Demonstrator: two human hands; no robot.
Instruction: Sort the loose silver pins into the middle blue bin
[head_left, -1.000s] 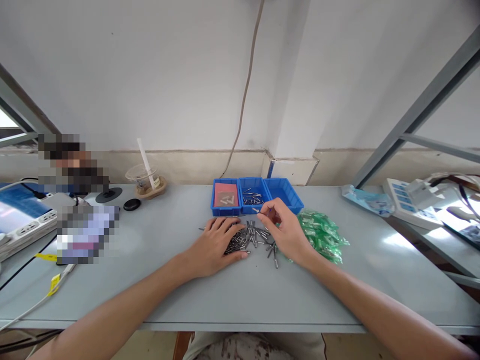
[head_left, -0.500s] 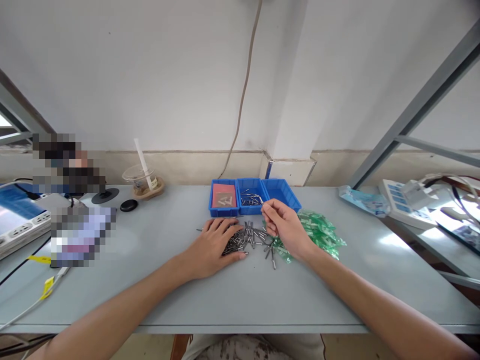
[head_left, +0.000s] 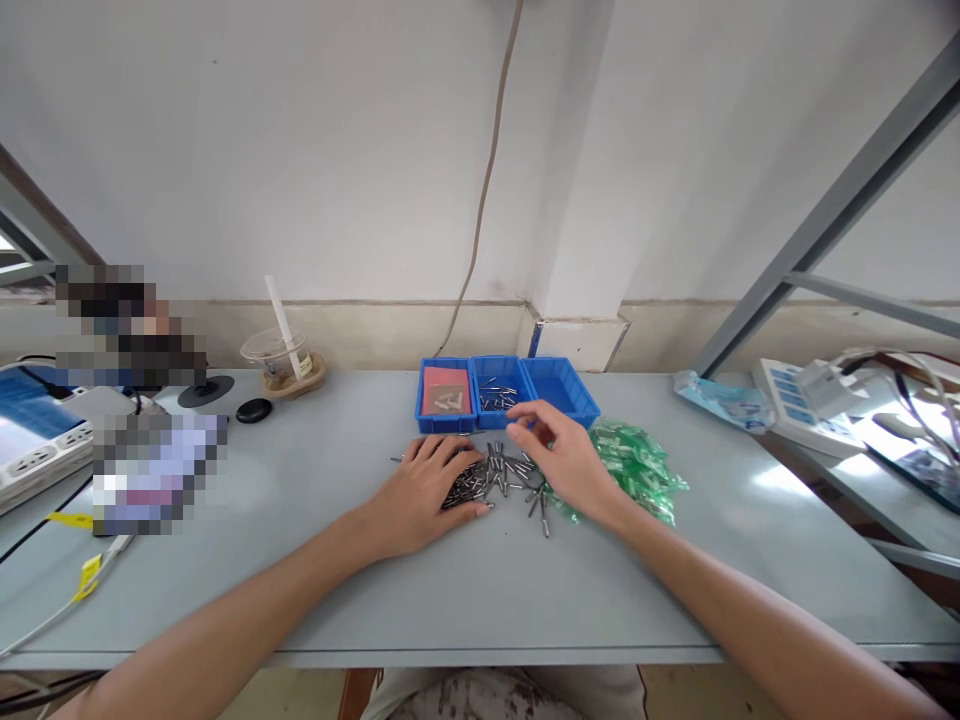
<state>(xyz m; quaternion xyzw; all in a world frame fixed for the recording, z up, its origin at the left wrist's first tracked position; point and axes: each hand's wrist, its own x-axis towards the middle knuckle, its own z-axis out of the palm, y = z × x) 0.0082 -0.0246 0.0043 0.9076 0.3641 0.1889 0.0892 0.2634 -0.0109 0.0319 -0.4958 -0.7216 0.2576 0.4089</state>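
My left hand (head_left: 435, 492) lies with its fingers spread over a pile of slim metal bits (head_left: 466, 484), partly covering it. More loose bits (head_left: 543, 510) are scattered to its right. My right hand (head_left: 559, 450) hovers in front of the middle blue bin (head_left: 487, 420), thumb and forefinger a little apart, with nothing visible between them. Several metal bits (head_left: 495, 398) lie inside that bin. Under and beside my right wrist is a heap of green plastic packets (head_left: 637, 470).
The left blue bin (head_left: 424, 410) holds a red sheet and a small bag of pale pieces (head_left: 448, 400). A third blue bin (head_left: 559, 385) stands at the right. Further out are a cup with a straw (head_left: 281, 350), a black round object (head_left: 254, 410) and a power strip (head_left: 795, 405).
A metal bit was pinched in my right hand over the middle bin; now its fingers have parted and the bit is gone from them. My left hand stays in place.
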